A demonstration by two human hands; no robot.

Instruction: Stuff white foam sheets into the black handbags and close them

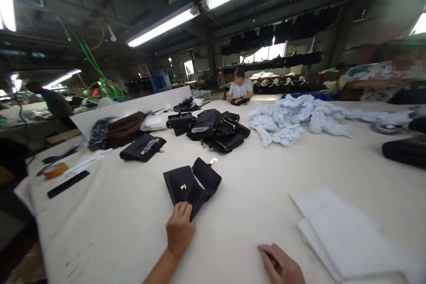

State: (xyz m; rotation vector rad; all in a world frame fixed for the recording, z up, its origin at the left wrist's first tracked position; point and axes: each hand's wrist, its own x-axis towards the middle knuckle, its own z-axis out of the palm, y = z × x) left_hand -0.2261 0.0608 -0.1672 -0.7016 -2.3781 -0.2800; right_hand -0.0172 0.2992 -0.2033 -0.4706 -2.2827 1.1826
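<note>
The small black leather purse (186, 188) lies on the white bench (109, 230), close to the front edge, with its flap open to the right. The left hand (179, 229) has its grip shut on the near corner only. That hold is small, so I think the purse could slip out or flop open if it is lifted fast. The right hand (282, 267) rests on the bench with a loose, open grip, holding nothing, so it gives no help. Just to its right is a stack of white sheets (342, 235); a quick elbow could push them off. Farther back sit a heap of black purses (213, 129) and pale blue twisted bundles (293, 120). A purse put there could get mixed up.
</note>
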